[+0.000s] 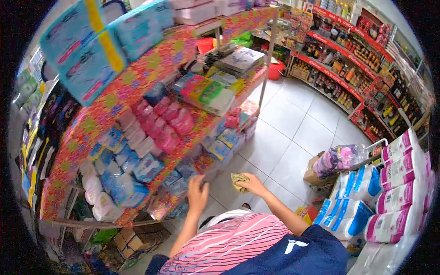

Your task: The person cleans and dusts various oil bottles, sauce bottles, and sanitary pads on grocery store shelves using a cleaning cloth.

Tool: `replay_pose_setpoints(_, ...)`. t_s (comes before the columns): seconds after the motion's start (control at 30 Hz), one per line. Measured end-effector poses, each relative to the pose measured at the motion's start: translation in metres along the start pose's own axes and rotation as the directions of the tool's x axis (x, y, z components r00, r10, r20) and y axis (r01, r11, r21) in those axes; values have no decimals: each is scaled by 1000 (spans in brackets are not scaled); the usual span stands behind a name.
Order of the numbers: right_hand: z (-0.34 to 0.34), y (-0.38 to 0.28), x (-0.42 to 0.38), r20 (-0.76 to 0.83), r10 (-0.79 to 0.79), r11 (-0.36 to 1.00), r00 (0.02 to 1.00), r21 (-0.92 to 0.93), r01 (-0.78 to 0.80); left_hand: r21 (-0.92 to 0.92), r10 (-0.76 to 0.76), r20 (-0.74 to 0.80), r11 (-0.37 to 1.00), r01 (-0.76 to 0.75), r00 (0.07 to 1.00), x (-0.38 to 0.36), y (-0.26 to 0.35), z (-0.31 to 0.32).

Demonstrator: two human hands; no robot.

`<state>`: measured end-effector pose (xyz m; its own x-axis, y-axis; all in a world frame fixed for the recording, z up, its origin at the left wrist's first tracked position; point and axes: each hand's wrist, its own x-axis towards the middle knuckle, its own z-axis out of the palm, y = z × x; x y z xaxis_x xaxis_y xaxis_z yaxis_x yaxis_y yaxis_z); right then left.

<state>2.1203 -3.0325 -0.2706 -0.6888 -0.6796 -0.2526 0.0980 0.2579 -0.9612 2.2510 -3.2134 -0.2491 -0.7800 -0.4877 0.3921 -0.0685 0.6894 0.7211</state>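
Note:
My right hand (253, 185) is closed around a crumpled yellowish cloth (239, 182), held out in front of my body above the tiled floor. My left hand (197, 191) is beside the shelf's lower edge, near blue packets (176, 179) on a lower level. Its thumb stands apart from loosely bent fingers, and I see nothing in it. Left of that hand, a shelf (176, 153) covered in flowered cloth carries pink packs (165, 123) and blue-and-white packs (123, 178).
Large turquoise packs (82, 50) sit on the upper shelf. To my right are stacked toilet-roll packs (392, 201) and blue-striped packs (348, 201). Bottle shelves (341, 68) line the far wall, with a red bucket (275, 70) nearby. White floor tiles (286, 123) run between them.

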Motion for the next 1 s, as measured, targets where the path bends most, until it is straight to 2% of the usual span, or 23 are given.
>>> replay_pose_setpoints(0.03,-14,-3,-4,-31,36,999,999,-6,-36,-68,40,84,997,-35,996,12,13,21)
replay_pose_setpoints(0.07,-29,11,-2,-37,44,999,998,-9,-44,-76,39,90,997,-32,995,26,25,39)
replay_pose_setpoints(0.13,-57,45,3,-183,-179,968,967,-207,140,-28,237,202,971,-236,950,52,45,67)
replay_pose_setpoints(0.17,-73,54,2,-184,-172,969,968,-210,132,-34,233,205,972,-231,951,62,49,79)
replay_pose_setpoints(0.23,-99,55,1,-293,-75,977,953,-211,12,33,255,201,963,-266,946,81,52,99)
replay_pose_setpoints(0.27,-110,55,3,-291,-68,978,954,-210,5,26,191,228,979,-203,955,88,51,104)
replay_pose_setpoints(0.33,-128,50,11,-312,113,993,943,71,-95,39,161,206,984,-172,965,101,41,117)
replay_pose_setpoints(0.37,-134,48,17,-311,119,992,943,74,-101,51,134,182,988,-146,974,108,32,123)
replay_pose_setpoints(0.43,-142,40,36,-470,-96,992,877,26,123,104,110,203,986,-134,973,117,10,139)
replay_pose_setpoints(0.5,-153,35,58,-441,-75,993,895,46,106,232,92,148,965,-125,985,129,-3,154)
replay_pose_setpoints(0.57,-169,26,82,-411,-58,994,910,59,91,212,70,167,972,-105,984,144,-15,173)
replay_pose_setpoints(0.63,-186,14,103,-313,-97,993,945,34,113,211,22,195,975,-64,981,163,-15,194)
replay_pose_setpoints(0.8,-243,-2,158,-322,-123,992,939,-23,122,152,83,203,982,-116,976,231,13,248)
replay_pose_setpoints(0.87,-268,-7,188,-328,-217,966,919,-208,154,152,83,191,982,-113,978,257,18,266)
replay_pose_setpoints(0.9,-278,-10,205,-313,-217,966,925,-209,156,176,74,179,979,-106,981,266,16,276)
replay_pose_setpoints(0.97,-293,-21,242,-307,-453,846,837,-444,295,213,50,157,973,-84,986,286,18,286)
replay_pose_setpoints(1.0,-295,-30,261,-313,-431,862,846,-421,283,237,65,138,967,-97,988,293,22,285)
